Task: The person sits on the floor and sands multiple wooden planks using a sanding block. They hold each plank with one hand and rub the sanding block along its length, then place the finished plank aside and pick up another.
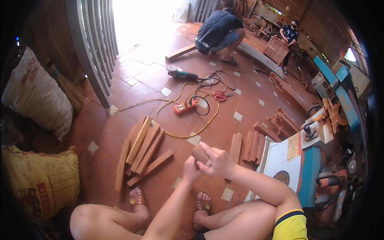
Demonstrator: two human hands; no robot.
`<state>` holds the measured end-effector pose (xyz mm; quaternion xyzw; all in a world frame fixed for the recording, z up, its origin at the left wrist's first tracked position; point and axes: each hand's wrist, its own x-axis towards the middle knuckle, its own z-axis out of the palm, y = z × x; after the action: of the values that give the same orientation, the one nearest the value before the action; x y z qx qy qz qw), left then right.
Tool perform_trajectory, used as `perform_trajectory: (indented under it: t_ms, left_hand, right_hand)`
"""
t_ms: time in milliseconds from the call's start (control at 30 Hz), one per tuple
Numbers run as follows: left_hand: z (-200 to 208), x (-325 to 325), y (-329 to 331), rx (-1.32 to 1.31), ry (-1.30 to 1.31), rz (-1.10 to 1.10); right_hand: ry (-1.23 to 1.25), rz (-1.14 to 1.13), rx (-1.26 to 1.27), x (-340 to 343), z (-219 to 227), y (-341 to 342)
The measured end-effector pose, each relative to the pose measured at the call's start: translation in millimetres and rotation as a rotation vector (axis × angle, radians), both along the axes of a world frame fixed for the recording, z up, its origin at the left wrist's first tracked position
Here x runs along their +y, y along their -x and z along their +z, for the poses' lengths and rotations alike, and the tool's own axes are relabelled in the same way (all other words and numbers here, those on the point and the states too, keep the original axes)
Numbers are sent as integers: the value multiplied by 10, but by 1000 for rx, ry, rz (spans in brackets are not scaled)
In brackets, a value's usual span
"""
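In front of my knees, both my hands meet around a small brown piece (199,153) with a squarish face; its material is unclear. My left hand (192,169) is closed at its lower left side. My right hand (218,161) grips it from the right, with fingers along its upper edge and the thumb below. The fingers hide part of the piece. Left of my hands, several wooden strips (145,149) lie in a loose pile on the floor, with a single strip (154,167) slanting at the pile's near right side.
An angle grinder (182,74), an orange power strip (185,107), red-handled scissors (221,95) and looping yellow cord (160,130) lie ahead. A teal-and-white machine (286,156) stands right, near more wood pieces (252,146). Sacks (42,180) stand left. Two people (220,32) work farther off.
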<state>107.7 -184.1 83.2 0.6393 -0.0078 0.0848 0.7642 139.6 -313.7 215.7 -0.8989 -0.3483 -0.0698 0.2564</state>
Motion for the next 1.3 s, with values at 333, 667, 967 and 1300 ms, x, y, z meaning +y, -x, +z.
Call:
perform_trajectory:
  t_ms: [333,667,967,1300]
  left_hand:
    - [-231,55,-175,54,110,22]
    - [-206,135,-181,-64,-80,84]
    - [25,84,-42,-54,-25,23]
    - [86,108,-110,-151,-202,30]
  right_hand:
    - [-51,117,96,87,52,77]
    - [-72,1,252,112,132,-5]
    - [-4,52,139,76,156,-60]
    - [-15,11,123,-18,138,-84]
